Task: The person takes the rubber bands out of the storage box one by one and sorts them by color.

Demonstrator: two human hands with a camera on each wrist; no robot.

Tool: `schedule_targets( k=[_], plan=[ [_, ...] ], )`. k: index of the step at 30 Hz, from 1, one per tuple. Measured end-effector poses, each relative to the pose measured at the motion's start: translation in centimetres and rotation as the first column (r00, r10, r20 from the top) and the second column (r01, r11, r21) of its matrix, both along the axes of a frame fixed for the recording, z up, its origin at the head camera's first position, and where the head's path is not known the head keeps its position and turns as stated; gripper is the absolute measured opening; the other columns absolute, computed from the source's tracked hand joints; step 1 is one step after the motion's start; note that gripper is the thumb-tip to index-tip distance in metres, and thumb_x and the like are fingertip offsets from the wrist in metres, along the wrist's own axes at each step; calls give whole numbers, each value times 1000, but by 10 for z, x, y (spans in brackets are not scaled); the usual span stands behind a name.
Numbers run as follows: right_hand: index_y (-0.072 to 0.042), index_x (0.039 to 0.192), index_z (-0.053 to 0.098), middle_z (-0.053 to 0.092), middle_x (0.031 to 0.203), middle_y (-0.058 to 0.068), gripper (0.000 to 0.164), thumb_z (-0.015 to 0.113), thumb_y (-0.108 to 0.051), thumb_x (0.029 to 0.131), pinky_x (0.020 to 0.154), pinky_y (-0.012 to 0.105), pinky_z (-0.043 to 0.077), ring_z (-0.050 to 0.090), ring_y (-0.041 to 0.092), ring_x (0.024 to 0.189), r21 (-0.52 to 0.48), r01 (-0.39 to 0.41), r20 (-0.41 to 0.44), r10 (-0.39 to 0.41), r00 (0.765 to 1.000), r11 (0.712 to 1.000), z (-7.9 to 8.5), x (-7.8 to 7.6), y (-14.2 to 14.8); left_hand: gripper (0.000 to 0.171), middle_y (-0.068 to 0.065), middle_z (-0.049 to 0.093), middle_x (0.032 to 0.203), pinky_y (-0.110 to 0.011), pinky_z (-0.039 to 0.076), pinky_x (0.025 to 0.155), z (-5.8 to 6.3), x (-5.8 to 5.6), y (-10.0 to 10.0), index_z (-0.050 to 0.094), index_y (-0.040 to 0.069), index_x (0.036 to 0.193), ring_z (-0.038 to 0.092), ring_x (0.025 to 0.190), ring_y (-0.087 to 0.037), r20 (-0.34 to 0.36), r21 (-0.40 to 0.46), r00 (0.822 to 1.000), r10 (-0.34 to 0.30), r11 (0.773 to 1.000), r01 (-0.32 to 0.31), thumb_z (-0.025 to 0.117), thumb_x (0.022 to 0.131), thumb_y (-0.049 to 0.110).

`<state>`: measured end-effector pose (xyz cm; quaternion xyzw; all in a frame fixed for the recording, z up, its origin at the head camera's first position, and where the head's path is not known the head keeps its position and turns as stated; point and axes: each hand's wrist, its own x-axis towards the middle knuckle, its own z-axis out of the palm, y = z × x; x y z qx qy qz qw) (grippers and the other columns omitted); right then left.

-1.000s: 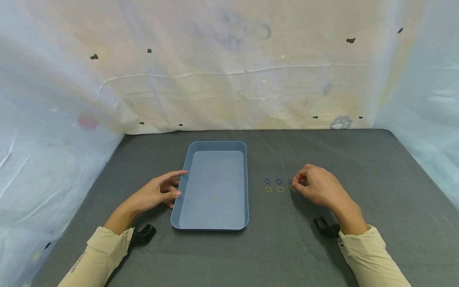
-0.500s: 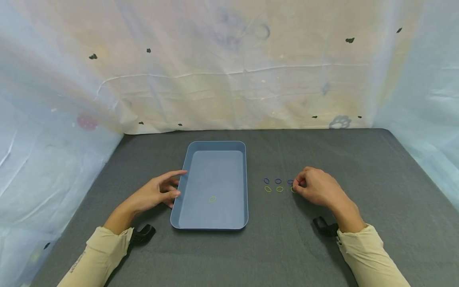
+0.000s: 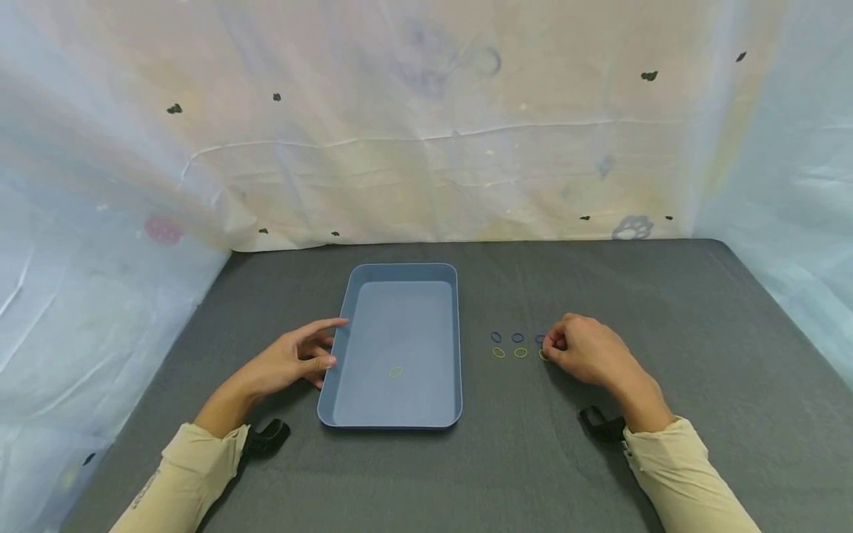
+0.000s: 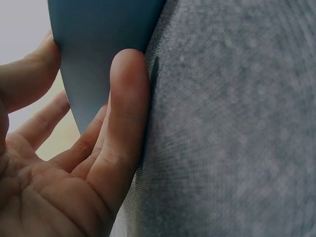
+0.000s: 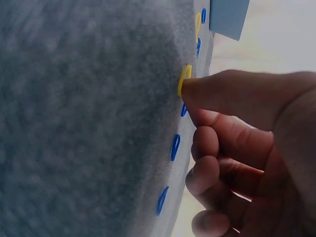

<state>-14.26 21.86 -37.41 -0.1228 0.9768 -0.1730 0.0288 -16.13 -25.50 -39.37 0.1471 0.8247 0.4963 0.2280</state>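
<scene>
My left hand [image 3: 288,363] touches the left wall of a shallow blue-grey tray [image 3: 458,348] with relaxed fingers and thumb; in the left wrist view its fingertips [image 4: 129,74] lie along the wall's outer side. Inside the tray lies one small yellow rubber band [image 3: 396,377]. To the right, my right hand [image 3: 589,352] pinches another yellow rubber band [image 5: 180,88] between thumb and forefinger, down at the cloth. A blue rubber band [image 5: 183,111] just behind it is partly hidden by the fingers.
Left of my right hand lie two blue rubber bands [image 3: 517,342] with two yellow rubber bands [image 3: 520,357] in front of them. The right wrist view shows further blue rubber bands [image 5: 173,148] beyond the hand. Grey cloth [image 3: 520,459] covers the table; pale sheeting [image 3: 426,185] hangs behind.
My right hand has shifted slightly toward me, and the yellow rubber band at its fingertips has moved a little the same way, away from the blue one. My left hand stays at the tray.
</scene>
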Motion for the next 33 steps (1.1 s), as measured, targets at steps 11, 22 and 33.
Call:
schedule_targets(
  k=[11, 22, 33],
  plan=[
    [-20, 78, 71, 60, 84, -4, 11, 69, -21, 89, 65, 33, 44, 52, 10, 71, -5, 31, 60, -30, 998, 1000, 1, -1, 0, 68, -31, 36, 146, -39, 61, 73, 0, 1, -1, 32, 19, 156, 63, 97, -24, 3, 6, 1000, -10, 1000, 10, 66, 97, 23],
    [-18, 82, 73, 63, 89, -1, 9, 70, -22, 90, 65, 32, 44, 54, 12, 72, -23, 69, 58, -68, 996, 997, 7, -2, 0, 66, -29, 37, 146, -39, 61, 74, 2, 2, 0, 34, 21, 155, 62, 98, -27, 8, -3, 1000, 4, 1000, -4, 66, 97, 23],
    [-18, 86, 74, 66, 93, 0, 5, 74, -22, 89, 71, 39, 49, 60, 15, 80, -86, 25, -70, -31, 997, 996, 11, 0, -5, 65, -30, 39, 143, -40, 60, 74, 2, 2, 1, 35, 21, 155, 61, 98, -28, 5, 6, 1000, -3, 1000, 3, 65, 98, 21]
  ],
)
